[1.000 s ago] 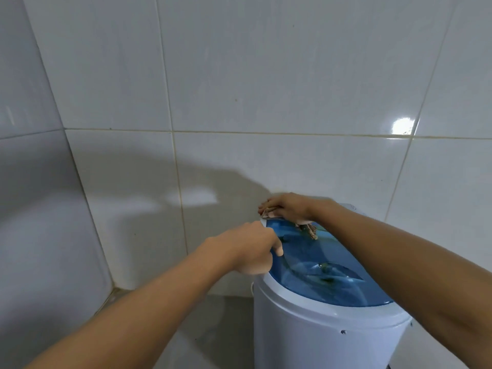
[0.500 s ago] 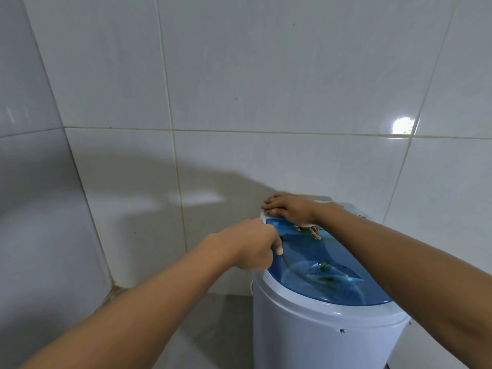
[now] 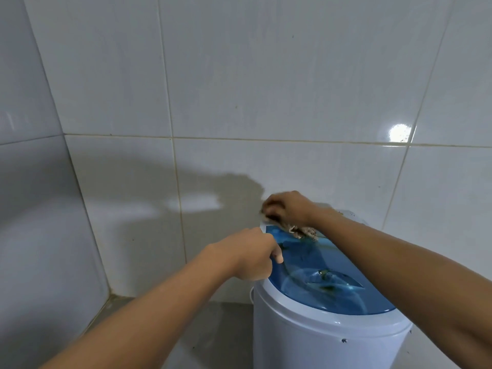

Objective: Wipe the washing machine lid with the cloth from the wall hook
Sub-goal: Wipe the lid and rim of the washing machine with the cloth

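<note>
A small white washing machine [image 3: 319,342] stands at the lower right, topped by a translucent blue lid [image 3: 327,275]. My left hand [image 3: 253,259] grips the lid's left edge, thumb on top. My right hand [image 3: 287,209] is at the lid's far left corner, fingers curled down on a brownish cloth [image 3: 303,231]. Only a frayed bit of the cloth shows below my palm, lying on the blue surface. Dark specks show through the lid near its middle.
White tiled walls [image 3: 239,89] rise right behind and to the left of the machine, meeting in a corner at left. Grey floor [image 3: 207,328] lies left of the machine. The wall hook is out of view.
My right hand has lifted its knuckles and curled over the cloth, shifting slightly left at the lid's far edge. My left hand keeps its grip on the lid's rim.
</note>
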